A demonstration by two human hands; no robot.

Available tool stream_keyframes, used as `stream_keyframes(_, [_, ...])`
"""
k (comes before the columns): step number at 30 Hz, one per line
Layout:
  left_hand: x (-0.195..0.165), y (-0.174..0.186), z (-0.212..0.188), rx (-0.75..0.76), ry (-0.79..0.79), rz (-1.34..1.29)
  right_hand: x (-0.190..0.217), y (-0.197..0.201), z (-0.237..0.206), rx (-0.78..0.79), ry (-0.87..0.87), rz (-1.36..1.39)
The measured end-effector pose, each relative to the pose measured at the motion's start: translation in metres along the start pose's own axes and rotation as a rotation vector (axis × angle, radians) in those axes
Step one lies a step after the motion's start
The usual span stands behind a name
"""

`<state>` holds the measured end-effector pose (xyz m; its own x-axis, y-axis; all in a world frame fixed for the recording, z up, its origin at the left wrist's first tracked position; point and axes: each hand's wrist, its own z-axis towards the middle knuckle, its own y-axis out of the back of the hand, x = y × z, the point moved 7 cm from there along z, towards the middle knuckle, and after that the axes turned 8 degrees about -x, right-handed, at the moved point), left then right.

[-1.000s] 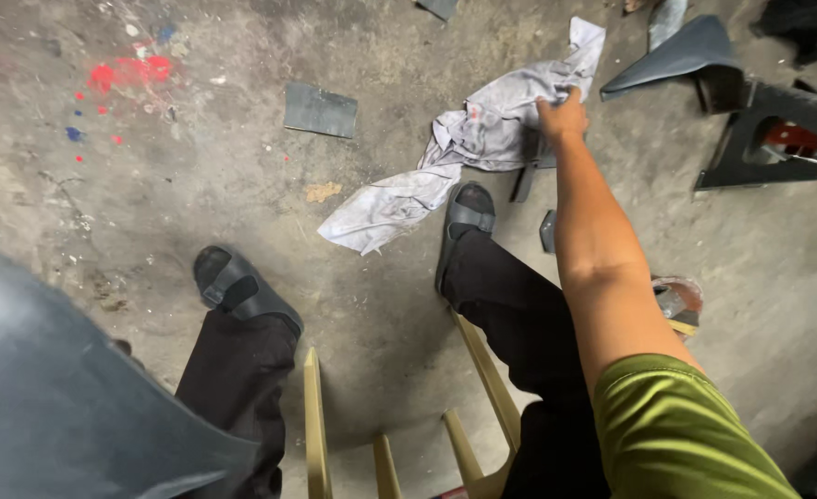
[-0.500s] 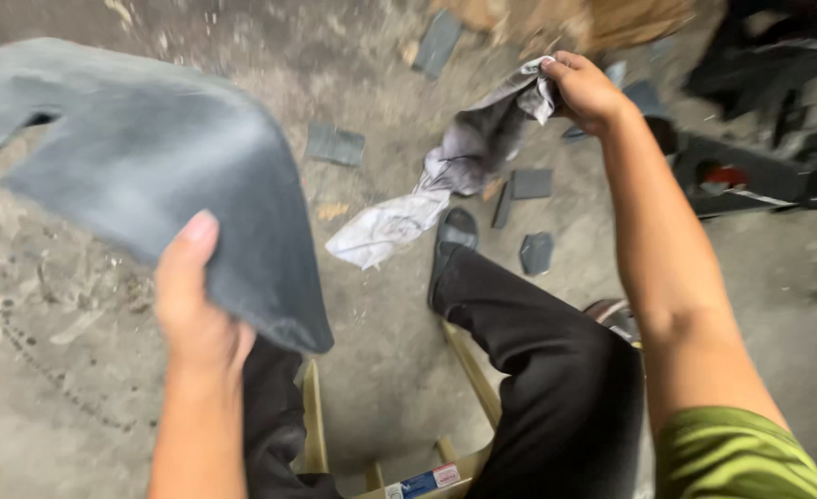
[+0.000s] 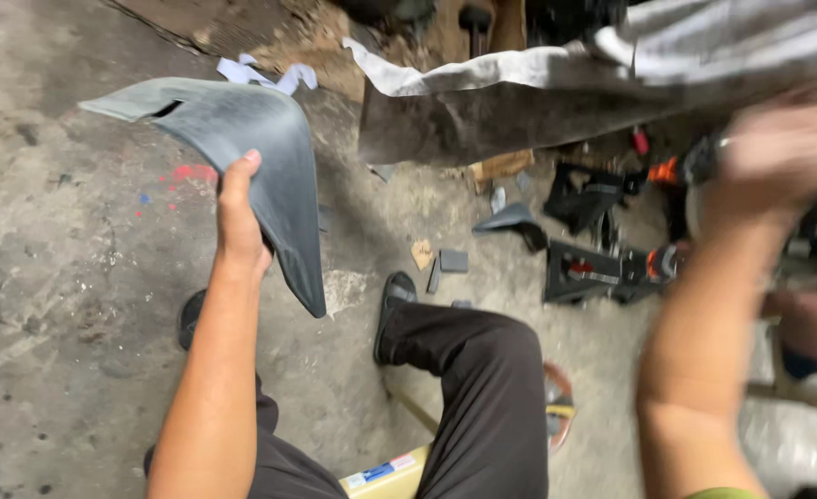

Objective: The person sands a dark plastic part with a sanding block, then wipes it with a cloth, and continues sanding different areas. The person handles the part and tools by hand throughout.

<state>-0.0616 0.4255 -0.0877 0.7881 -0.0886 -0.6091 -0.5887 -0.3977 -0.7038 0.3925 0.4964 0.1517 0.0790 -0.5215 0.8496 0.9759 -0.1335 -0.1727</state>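
My left hand [image 3: 240, 222] grips a curved grey plastic panel [image 3: 242, 148] by its edge and holds it up over the concrete floor. My right hand [image 3: 783, 152] is raised at the upper right, blurred by motion, closed on a grey-white rag [image 3: 556, 65] that stretches across the top of the view. My legs in dark trousers [image 3: 478, 370] and black shoes [image 3: 395, 305] show below.
Dark plastic parts [image 3: 515, 222] and a black and red tool [image 3: 612, 268] lie on the stained concrete floor [image 3: 57, 305]. Small grey pieces [image 3: 452, 261] sit near my foot. A yellow wooden stool [image 3: 385, 476] is under me. Another person's leg [image 3: 810, 333] is at right.
My right hand has lifted the rag off the floor and swung it up across the view. My left hand has raised the grey panel higher and farther forward.
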Motion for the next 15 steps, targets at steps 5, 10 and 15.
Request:
stream_keyframes(5, [-0.017, -0.009, -0.010, -0.003, -0.072, -0.056, -0.201, -0.149, -0.090, -0.065, -0.618, 0.296])
stream_keyframes(10, [-0.035, -0.001, -0.014, -0.059, -0.221, 0.102, -0.267, -0.217, -0.297, -0.196, -1.484, 0.370])
stream_keyframes(15, [-0.039, 0.003, -0.011, -0.050, -0.247, 0.144, -0.247, -0.214, -0.345, -0.132, -1.645, 0.406])
